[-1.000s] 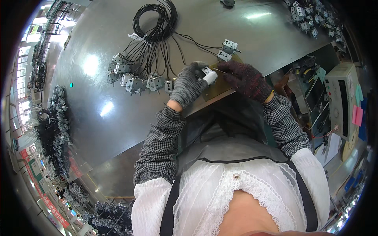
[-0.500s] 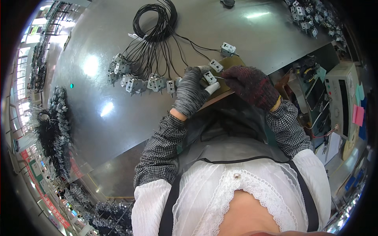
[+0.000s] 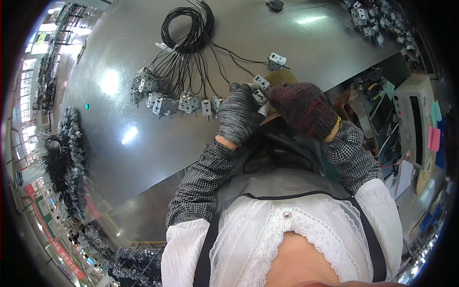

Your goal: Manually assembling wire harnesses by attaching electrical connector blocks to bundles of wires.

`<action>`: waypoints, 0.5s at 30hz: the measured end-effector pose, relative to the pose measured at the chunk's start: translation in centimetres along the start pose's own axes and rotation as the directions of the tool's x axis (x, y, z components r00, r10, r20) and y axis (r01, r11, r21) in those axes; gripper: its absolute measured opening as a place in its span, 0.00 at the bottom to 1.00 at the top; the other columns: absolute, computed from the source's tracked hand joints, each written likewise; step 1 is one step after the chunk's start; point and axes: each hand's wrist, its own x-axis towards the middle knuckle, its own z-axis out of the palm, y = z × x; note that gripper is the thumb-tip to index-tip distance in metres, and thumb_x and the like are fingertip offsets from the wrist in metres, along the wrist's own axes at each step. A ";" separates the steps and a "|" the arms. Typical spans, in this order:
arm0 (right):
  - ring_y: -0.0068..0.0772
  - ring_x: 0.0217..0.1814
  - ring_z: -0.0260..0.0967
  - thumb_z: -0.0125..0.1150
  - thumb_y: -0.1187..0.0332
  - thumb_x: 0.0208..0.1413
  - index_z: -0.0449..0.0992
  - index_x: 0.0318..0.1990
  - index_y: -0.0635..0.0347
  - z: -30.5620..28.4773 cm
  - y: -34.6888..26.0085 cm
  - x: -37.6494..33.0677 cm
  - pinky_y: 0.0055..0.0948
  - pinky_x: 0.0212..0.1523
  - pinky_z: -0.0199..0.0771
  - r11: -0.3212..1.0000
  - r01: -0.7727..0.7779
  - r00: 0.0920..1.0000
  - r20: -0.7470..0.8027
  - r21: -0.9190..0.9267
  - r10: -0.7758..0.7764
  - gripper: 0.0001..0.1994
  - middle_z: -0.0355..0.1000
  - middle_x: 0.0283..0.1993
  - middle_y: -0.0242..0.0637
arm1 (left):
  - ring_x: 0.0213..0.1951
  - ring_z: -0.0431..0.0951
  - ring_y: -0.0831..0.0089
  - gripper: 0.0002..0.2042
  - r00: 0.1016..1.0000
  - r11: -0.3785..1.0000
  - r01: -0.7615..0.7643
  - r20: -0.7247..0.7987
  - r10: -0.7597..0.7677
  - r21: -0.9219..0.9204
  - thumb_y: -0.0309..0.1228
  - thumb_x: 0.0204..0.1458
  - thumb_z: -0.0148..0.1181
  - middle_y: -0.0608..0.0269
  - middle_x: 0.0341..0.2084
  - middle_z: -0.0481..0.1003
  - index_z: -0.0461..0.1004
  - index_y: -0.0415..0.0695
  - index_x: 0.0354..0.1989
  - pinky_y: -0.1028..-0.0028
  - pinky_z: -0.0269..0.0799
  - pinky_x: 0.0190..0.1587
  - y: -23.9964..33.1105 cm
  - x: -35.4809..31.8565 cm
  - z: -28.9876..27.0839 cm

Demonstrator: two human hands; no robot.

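Observation:
My left hand [image 3: 237,114], in a grey knit glove, grips a small white and metal connector block [image 3: 259,96] at the near edge of the grey metal table [image 3: 119,143]. My right hand [image 3: 302,108], in a dark red knit glove, pinches the same block from the right. A second block [image 3: 261,81] lies just beyond my fingers, and another [image 3: 277,60] rests farther back on a tan board [image 3: 282,76]. Thin black wires run from these blocks to a coiled bundle [image 3: 188,29].
A row of several wired blocks [image 3: 167,101] lies left of my hands. More loose blocks [image 3: 377,24] are piled at the far right corner. A beige test instrument [image 3: 415,125] stands to my right. Dark wire bundles with parts [image 3: 64,162] sit at the far left.
Both hands have stayed together on the block at the table edge, shifting slightly; my right hand has curled over it more.

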 end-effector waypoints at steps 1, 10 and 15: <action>0.54 0.43 0.82 0.65 0.67 0.65 0.81 0.49 0.57 -0.4 -0.3 0.3 0.47 0.43 0.83 1.000 0.005 1.000 0.000 0.001 -0.005 0.09 0.81 0.42 0.47 | 0.42 0.83 0.52 0.28 1.000 1.000 0.002 -0.004 -0.002 0.002 0.38 0.42 0.82 0.48 0.40 0.78 0.79 0.39 0.51 0.58 0.81 0.47 -0.1 0.0 0.1; 0.52 0.44 0.82 0.65 0.68 0.64 0.81 0.52 0.57 -1.2 -0.9 0.4 0.45 0.45 0.83 0.986 -0.169 0.974 0.151 0.001 0.167 0.11 0.81 0.43 0.46 | 0.41 0.83 0.54 0.29 0.995 0.998 0.062 0.079 -0.064 0.030 0.38 0.43 0.81 0.51 0.39 0.77 0.77 0.38 0.52 0.60 0.82 0.46 0.4 0.2 -0.1; 0.52 0.47 0.83 0.67 0.65 0.65 0.83 0.53 0.57 -1.5 -1.4 0.3 0.44 0.48 0.84 0.893 -0.225 0.974 0.077 0.389 0.212 0.12 0.82 0.45 0.50 | 0.50 0.82 0.54 0.44 0.990 0.880 0.144 0.075 -0.123 -0.453 0.37 0.34 0.88 0.47 0.49 0.78 0.71 0.40 0.63 0.57 0.79 0.56 -2.3 -1.1 0.9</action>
